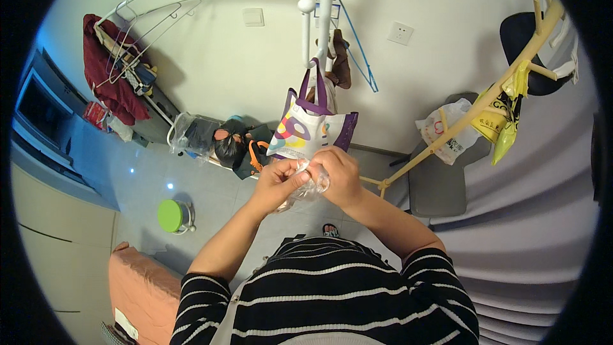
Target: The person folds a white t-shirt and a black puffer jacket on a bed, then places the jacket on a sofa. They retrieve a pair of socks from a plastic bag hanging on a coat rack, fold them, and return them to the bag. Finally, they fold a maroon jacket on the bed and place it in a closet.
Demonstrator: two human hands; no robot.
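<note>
Just below the tote bag [313, 131], the left hand [280, 182] and right hand [338, 174] are both pinching crumpled clear plastic [311, 190] between them, its folds hiding whether anything is lying inside. Above them, the white-and-purple tote bag itself is hanging by its handles from a white rack [326, 0]; how full it is, I cannot tell. Left of the tote bag, a dark bag with orange straps [255, 153] is lying beside a black plastic bag [228, 151], where something pinkish is showing at the top. Right of the tote bag, a white plastic bag [435, 130] is resting above a grey chair [437, 185], its contents hidden. Farther right of the tote bag, a yellow bag [488, 125] is hanging from a wooden stand [535, 39].
</note>
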